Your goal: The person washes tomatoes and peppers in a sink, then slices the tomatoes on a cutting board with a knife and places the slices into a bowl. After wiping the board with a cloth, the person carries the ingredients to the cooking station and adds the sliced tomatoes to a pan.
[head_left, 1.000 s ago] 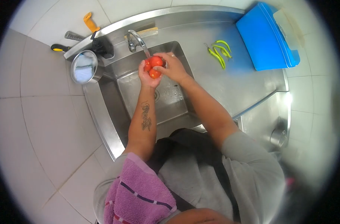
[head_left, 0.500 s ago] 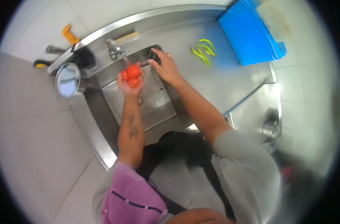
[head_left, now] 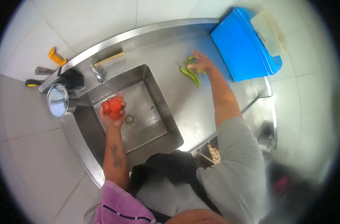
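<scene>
Two hands: left holds tomatoes inside sink edges, right seemingly touches peppers.

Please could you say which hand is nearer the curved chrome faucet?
Left. The left hand holds round red tomatoes close to the faucet; the right hand is farther off, over long green peppers.

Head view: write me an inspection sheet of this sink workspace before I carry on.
Surface: steel counter, bare in front of the peppers; sink basin looks wet.
Job's things: tomatoes held over the basin; green peppers on the counter.
Clutter: metal container and orange-handled tool at the left edge; blue bin behind right.
Hands: left cups the tomatoes; right spread at the peppers, grip unclear.
Cables: nothing seen.
Surroundings: faucet above the basin; tiled wall behind.
</scene>
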### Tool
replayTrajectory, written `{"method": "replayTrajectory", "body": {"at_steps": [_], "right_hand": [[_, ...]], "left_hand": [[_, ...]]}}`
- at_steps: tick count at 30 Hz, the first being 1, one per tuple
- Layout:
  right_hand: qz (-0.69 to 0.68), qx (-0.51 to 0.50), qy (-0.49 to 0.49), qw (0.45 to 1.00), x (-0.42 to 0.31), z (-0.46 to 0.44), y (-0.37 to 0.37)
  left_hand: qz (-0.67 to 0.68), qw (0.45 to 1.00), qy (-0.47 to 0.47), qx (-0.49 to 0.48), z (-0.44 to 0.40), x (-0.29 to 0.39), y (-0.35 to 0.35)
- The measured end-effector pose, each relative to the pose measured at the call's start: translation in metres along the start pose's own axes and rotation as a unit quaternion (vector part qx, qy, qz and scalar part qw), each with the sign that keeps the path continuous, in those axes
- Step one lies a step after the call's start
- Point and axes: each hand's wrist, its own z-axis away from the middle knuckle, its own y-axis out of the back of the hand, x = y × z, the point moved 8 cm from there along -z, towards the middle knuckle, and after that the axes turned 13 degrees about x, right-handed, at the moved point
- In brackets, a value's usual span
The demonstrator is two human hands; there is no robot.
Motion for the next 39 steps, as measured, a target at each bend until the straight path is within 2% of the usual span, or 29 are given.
{"method": "replayTrajectory", "body": {"at_steps": [4,6,7,9,13,15,19,21,22,23,25,26,28,29,30,32,33,34,36,37,39], "right_hand": [[-0.074,-0.041,0.029,0.996,0.002,0.016,-0.033],[0.061,0.013,0.007,0.998,-0.034,0.073,0.004],[0.061,0.008,0.003,0.998,-0.038,0.092,-0.006],[0.061,0.101,0.014,0.993,-0.046,0.116,-0.012],[0.070,0.165,-0.017,0.984,-0.063,0.136,-0.034],[0.013,0.178,-0.130,0.975,-0.062,0.137,-0.037],[-0.108,0.203,-0.061,0.971,-0.139,0.131,-0.041],[-0.274,0.116,0.027,0.954,-0.224,0.136,-0.042],[-0.452,-0.030,-0.049,0.890,-0.262,0.141,-0.060],[-0.596,-0.177,-0.126,0.773,-0.308,0.154,-0.076],[-0.637,-0.256,-0.096,0.721,-0.380,0.171,-0.074],[-0.633,-0.263,-0.083,0.724,-0.404,0.174,-0.075],[-0.707,-0.275,-0.012,0.651,-0.451,0.174,-0.068],[-0.744,-0.263,-0.075,0.610,-0.455,0.176,-0.059],[-0.740,-0.272,-0.066,0.612,-0.459,0.175,-0.064],[-0.669,-0.261,-0.035,0.695,-0.450,0.172,-0.075],[-0.607,-0.277,0.019,0.745,-0.446,0.181,-0.069],[-0.601,-0.282,0.025,0.748,-0.440,0.186,-0.067],[-0.736,-0.181,-0.101,0.645,-0.410,0.175,-0.060],[-0.730,-0.188,-0.096,0.650,-0.405,0.173,-0.061],[-0.700,-0.248,0.007,0.670,-0.418,0.176,-0.056]], "left_hand": [[-0.011,1.000,0.010,0.004,-0.002,-0.003,-0.002],[-0.011,1.000,0.007,0.015,-0.007,-0.006,0.005],[-0.009,1.000,0.003,0.028,-0.009,-0.007,0.012],[-0.005,0.999,0.000,0.042,-0.014,-0.011,0.019],[0.008,0.999,0.021,0.042,-0.019,-0.016,0.021],[0.009,0.999,0.022,0.034,-0.021,-0.016,0.020],[-0.001,1.000,0.013,0.026,-0.013,-0.010,0.010],[-0.006,1.000,-0.007,0.029,-0.003,-0.005,0.004],[-0.012,1.000,-0.010,0.019,0.002,-0.002,-0.002],[-0.017,1.000,-0.013,0.007,0.012,0.001,-0.007],[-0.028,0.998,-0.048,0.010,0.037,0.011,-0.011],[-0.037,0.997,-0.068,0.016,0.050,0.016,-0.013],[-0.046,0.994,-0.099,0.017,0.079,0.024,-0.020],[-0.030,0.994,-0.106,0.028,0.093,0.026,-0.021],[-0.013,0.993,-0.111,0.036,0.106,0.029,-0.020],[-0.014,0.989,-0.140,0.040,0.131,0.037,-0.013],[-0.016,0.987,-0.154,0.049,0.143,0.039,-0.007],[-0.010,0.985,-0.163,0.047,0.155,0.041,-0.004],[-0.021,0.984,-0.165,0.056,0.177,0.041,0.008],[-0.014,0.983,-0.174,0.055,0.187,0.040,0.014],[-0.015,0.980,-0.187,0.060,0.204,0.038,0.020]]}}
